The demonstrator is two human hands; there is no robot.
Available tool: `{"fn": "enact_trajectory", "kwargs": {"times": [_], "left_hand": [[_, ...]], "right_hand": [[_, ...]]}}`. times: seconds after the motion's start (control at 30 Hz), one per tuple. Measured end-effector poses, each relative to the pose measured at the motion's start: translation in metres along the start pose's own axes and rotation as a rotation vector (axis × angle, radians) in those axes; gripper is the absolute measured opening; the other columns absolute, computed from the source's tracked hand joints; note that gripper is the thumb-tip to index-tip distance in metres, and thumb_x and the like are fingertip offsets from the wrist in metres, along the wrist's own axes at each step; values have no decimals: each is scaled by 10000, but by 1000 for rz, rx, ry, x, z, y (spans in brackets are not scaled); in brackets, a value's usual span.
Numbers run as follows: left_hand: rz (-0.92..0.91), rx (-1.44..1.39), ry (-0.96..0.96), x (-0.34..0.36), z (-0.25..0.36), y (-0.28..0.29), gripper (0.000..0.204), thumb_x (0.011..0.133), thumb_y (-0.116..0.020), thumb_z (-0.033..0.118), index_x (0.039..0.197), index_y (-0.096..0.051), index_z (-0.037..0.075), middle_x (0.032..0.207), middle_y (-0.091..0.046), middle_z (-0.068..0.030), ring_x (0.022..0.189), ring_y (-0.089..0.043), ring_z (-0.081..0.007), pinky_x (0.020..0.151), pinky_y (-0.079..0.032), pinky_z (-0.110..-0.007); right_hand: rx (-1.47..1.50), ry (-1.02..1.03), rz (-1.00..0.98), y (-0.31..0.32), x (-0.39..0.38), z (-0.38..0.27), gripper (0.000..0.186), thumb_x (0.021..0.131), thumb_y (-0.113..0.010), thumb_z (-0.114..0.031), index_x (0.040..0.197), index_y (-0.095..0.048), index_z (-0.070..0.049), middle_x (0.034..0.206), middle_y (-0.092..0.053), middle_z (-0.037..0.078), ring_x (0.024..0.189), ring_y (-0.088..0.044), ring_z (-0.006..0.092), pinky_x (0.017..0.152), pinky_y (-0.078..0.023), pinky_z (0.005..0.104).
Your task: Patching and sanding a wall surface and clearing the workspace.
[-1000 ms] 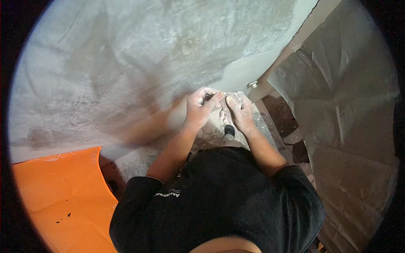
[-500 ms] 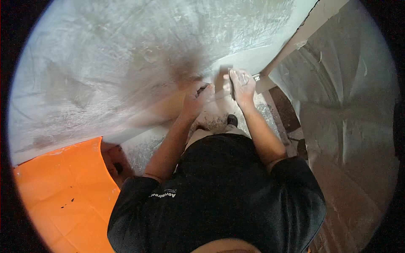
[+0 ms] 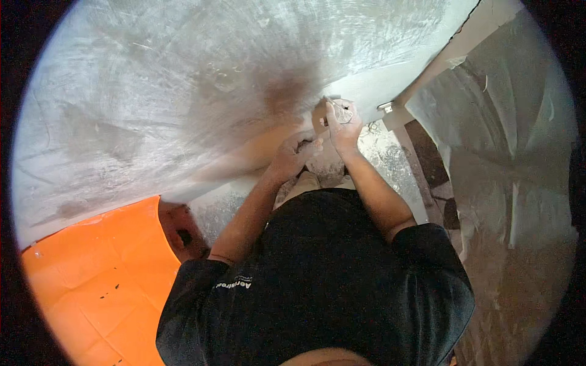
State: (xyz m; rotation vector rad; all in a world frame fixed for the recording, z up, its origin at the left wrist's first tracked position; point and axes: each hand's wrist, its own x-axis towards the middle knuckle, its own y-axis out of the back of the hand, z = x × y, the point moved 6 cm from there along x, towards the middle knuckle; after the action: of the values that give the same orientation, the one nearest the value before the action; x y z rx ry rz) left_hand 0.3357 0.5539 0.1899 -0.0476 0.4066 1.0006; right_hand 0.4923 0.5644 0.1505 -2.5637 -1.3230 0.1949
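A broad grey-white plastered wall (image 3: 201, 79), streaked with swirling marks, fills the upper left. My right hand (image 3: 347, 129), whitened with dust, is closed around a thin flat plate (image 3: 330, 101) with a dark edge, close to the wall's lower part. Its exact kind is hard to tell. Lower and to the left, my left hand (image 3: 290, 156) has its fingers curled near the wall, and a dark spot shows between thumb and fingers. Whether that is a held thing or shadow, I cannot make out. The two hands are a short gap apart.
An orange sheet (image 3: 104, 274) spreads at the lower left. Wrinkled grey plastic sheeting (image 3: 506, 158) hangs along the right. Below my hands lies a dust-spattered pale floor (image 3: 390, 165). A small whitish metallic fitting (image 3: 386, 107) sits by the corner on the right.
My right hand has turned, so the plate shows less of its long edge. My left hand has dropped slightly lower. The view has shifted a little, moving the surroundings rightward.
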Motion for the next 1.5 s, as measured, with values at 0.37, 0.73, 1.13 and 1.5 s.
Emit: {"fn": "enact_trajectory", "kwargs": {"times": [0.37,0.73,1.13,1.5], "left_hand": [[-61,167,-20,4,0,60,205,936,-623,180,1002,-622,-15,880,-638,-56,843,-589,-113,778,-475,-272],[-242,397,-493,-1,20,93,95,900,-619,21,994,-629,7,926,-627,-55,794,-585,-118,756,-474,-253],[-455,405,-778,-18,7,120,172,918,-595,25,1087,-567,24,972,-616,-65,826,-581,-121,772,-474,-266],[-486,304,-796,-24,9,121,328,943,-530,2,1246,-417,-49,913,-635,-111,810,-582,-160,821,-472,-299]], "right_hand": [[-381,598,285,-23,-10,-35,167,843,-625,-26,1002,-590,16,952,-582,167,858,-564,273,772,-461,363],[-546,425,561,-64,-52,31,317,868,-633,-46,1181,-629,1,1035,-581,164,995,-530,321,906,-433,389],[-547,346,737,-103,-78,79,359,819,-636,-120,1139,-639,43,949,-598,165,960,-510,335,829,-446,421],[-450,343,869,-83,-45,71,273,876,-590,-53,1125,-652,39,838,-621,136,902,-557,314,789,-465,414]]}}
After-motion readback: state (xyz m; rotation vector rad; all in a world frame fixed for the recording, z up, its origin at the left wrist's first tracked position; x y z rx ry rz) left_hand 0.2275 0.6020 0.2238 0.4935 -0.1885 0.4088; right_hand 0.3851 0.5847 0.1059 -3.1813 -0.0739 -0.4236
